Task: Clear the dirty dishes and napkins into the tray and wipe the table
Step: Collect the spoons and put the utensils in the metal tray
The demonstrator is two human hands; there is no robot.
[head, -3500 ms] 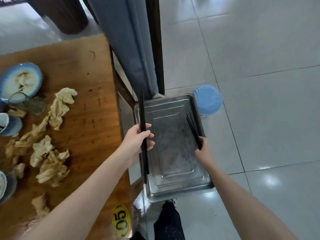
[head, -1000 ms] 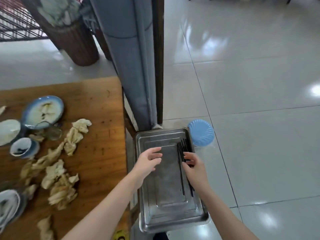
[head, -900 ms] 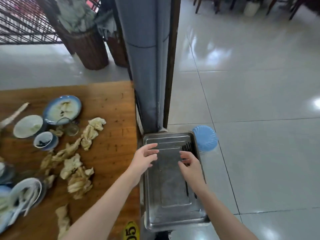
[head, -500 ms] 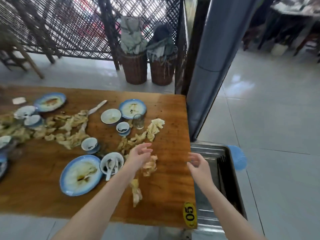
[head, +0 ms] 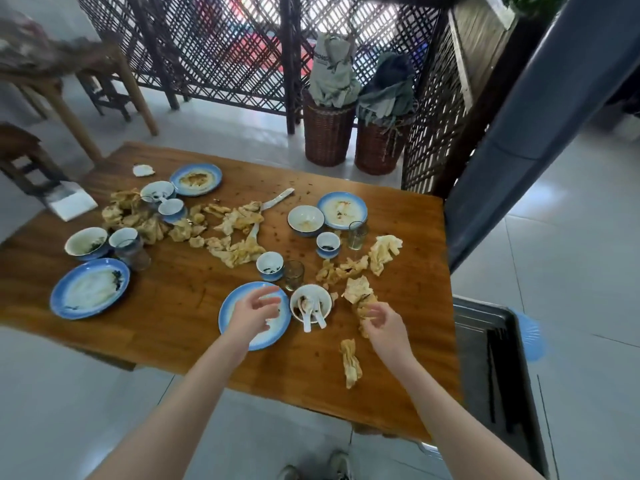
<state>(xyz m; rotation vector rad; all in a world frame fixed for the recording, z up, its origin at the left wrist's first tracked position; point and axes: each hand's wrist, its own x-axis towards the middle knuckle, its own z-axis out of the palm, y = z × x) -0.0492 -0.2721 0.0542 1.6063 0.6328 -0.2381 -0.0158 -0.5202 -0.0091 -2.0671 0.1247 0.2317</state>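
**Hands off the tray, onto the table**

Both hands now reach over the wooden table (head: 173, 299); a second ago they were down in the metal tray (head: 474, 358), and before that each held black chopsticks above it. Those chopsticks (head: 493, 372) now lie in the tray, which sits to the right of the right hand, past the table's edge and lower than it.

The left hand (head: 254, 315) hovers over a blue-rimmed plate (head: 227, 315), fingers spread and loosely bent, grasping nothing. Whether it touches the plate cannot be told.

The right hand (head: 384, 327) has its fingers curled at the near end of a crumpled napkin (head: 358, 296). The fingertips meet the paper, but the picture does not show whether they have pinched it.

Between the two hands stands a white bowl (head: 327, 299) with two spoons (head: 311, 315) in it. A twisted napkin (head: 350, 363) lies just left of the right wrist. Beyond the left hand's fingertips stand a glass (head: 293, 274) and a small cup (head: 270, 266). More plates, bowls and napkins lie farther out on the table, none yet in the tray.
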